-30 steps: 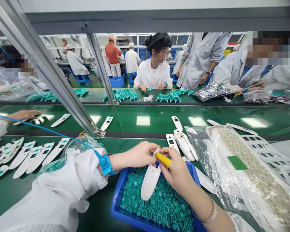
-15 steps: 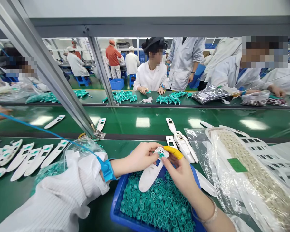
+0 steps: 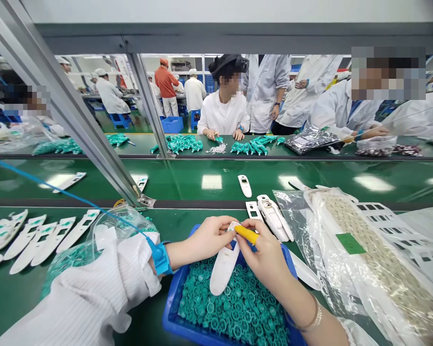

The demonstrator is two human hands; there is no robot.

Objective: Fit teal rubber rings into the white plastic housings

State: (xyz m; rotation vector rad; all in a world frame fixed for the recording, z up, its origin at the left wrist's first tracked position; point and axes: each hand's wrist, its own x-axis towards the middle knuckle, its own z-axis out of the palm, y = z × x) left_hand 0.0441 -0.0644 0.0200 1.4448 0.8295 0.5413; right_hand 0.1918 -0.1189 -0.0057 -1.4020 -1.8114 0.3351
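Observation:
A long white plastic housing (image 3: 223, 271) with a rectangular window slants over a blue bin (image 3: 171, 307) of small teal rings (image 3: 234, 307). My left hand (image 3: 204, 242), a blue strap round its wrist, pinches the upper end of the housing. My right hand (image 3: 265, 254) closes on that same end from the other side, a yellow finger cot (image 3: 247, 234) on its index finger. Between them, the fingers cover most of the housing's top, so any teal part there is hidden.
At left lie several white housings (image 3: 48, 245) with teal pieces, beside a clear bag (image 3: 70, 262) of teal parts. Stacked housings (image 3: 274, 218) and a large plastic bag (image 3: 375, 245) stand at right. Beyond the belt (image 3: 176, 180), co-workers sit behind a metal post (image 3: 147, 101).
My right fingers have come over the housing's top end, covering the teal ring seen there before. Housings on the belt have shifted left.

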